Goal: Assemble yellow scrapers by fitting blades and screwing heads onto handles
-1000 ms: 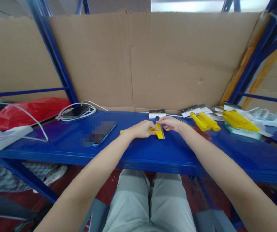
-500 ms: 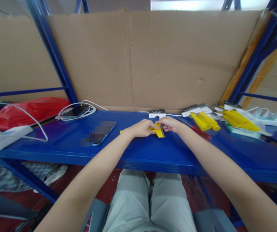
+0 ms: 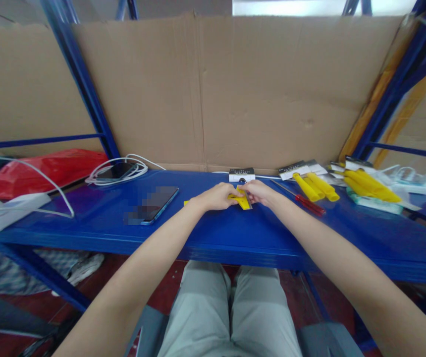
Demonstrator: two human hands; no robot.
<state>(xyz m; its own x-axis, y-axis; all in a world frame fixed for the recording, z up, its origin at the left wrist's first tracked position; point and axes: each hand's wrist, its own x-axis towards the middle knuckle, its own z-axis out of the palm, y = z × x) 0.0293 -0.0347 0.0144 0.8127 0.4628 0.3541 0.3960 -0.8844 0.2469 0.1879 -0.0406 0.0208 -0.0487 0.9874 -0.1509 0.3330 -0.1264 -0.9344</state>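
In left hand [image 3: 218, 197], tool [image 3: 243, 203] (yellow)

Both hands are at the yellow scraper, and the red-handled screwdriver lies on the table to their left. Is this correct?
The side is wrong: the head view shows the red-handled screwdriver on the table, to the right. The left hand and right hand are at the yellow scraper.

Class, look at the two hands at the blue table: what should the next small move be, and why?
Probably hold the yellow scraper steady with the left hand while the right hand gently presses the thin strip against its edge. The left hand grips the yellow part, and the right fingers are at the far end; whether the strip sits flush is too small to tell.
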